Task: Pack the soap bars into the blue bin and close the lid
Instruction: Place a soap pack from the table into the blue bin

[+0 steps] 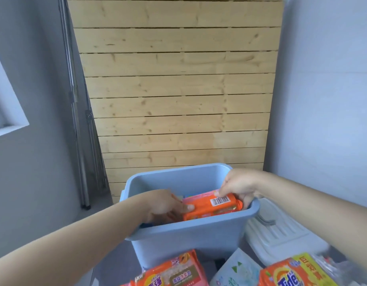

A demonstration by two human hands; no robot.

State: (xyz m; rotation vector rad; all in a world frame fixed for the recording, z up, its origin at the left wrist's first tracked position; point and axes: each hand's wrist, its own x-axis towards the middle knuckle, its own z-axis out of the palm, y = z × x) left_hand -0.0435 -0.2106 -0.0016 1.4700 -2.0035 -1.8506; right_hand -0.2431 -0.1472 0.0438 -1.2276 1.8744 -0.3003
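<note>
Two hands inside one blue bin, both on the same orange soap pack. Far left: a pale window frame set in a grey wall, then a bundle of folded metal poles leaning upright beside a slatted wooden panel filling the middle background. Left hand reaching over the bin's left rim, fingers curled against the pack's left end, thumb tip pressed to its near edge. Orange soap pack lying flat and high in the bin, barcode label facing up, on top of a pink wrapped pack only partly visible beneath. Right hand coming over the bin's right rim, fingers curled over the far edge of the orange pack and thumb wrapped round its right end, gripping it. Bin without its lid, standing upright. Lower edge, left to right: another orange and pink soap pack just in front of the bin, a white pouch with green print, an orange and yellow Tide pack. Right of the bin: a white ribbed lid lying flat, touching or just beside the bin's right wall; contact hard to tell. Far right: a plain pale wall.
</note>
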